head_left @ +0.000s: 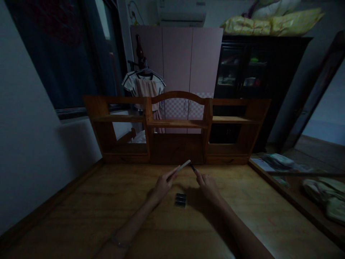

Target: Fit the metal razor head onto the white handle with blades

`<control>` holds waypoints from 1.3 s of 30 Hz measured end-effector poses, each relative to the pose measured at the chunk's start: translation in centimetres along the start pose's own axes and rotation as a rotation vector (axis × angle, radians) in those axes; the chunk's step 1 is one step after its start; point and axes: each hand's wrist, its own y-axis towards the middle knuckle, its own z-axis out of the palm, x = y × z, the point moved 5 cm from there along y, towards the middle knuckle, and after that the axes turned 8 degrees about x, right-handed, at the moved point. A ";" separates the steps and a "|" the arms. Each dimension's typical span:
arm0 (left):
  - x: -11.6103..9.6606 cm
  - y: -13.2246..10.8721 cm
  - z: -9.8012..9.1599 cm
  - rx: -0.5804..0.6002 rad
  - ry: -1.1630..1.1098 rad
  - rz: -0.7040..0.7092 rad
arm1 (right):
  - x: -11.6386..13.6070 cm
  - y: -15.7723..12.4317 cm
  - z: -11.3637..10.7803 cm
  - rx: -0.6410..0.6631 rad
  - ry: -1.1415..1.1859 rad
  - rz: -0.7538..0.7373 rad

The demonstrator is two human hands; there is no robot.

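Observation:
Raised over the wooden table (118, 201), my left hand (162, 185) is closed on a slim pale bar (183, 166) that slants up to the right. My right hand (207, 184) grips a thin dark stick-like tool (192, 167); its tip meets or nearly meets the bar's far end. In this dim light I cannot make out the exact kind of either. Below and between the hands, a small pack (180, 200) with three dark strips side by side lies on the tabletop.
A wooden shelf unit (178, 124) stands along the table's far edge. A white wall (54, 154) rises on the left. To the right, past the raised table edge (291, 198), lie a plastic-wrapped item (280, 160) and a pale cloth bag (327, 196).

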 end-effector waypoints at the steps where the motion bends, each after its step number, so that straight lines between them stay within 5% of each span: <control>1: 0.0 0.0 0.3 0.005 0.000 -0.007 | -0.1 0.0 0.0 0.004 0.019 0.012; 14: 1.9 0.5 0.5 -0.021 -0.061 -0.057 | -2.6 0.3 -0.6 -0.122 0.375 0.234; 28: 1.1 0.0 0.4 0.032 0.041 -0.021 | -1.5 0.2 -0.4 -0.186 0.775 0.334; 39: 1.3 -0.1 -0.3 0.008 0.143 -0.015 | -0.6 -0.3 0.3 -0.155 0.723 0.352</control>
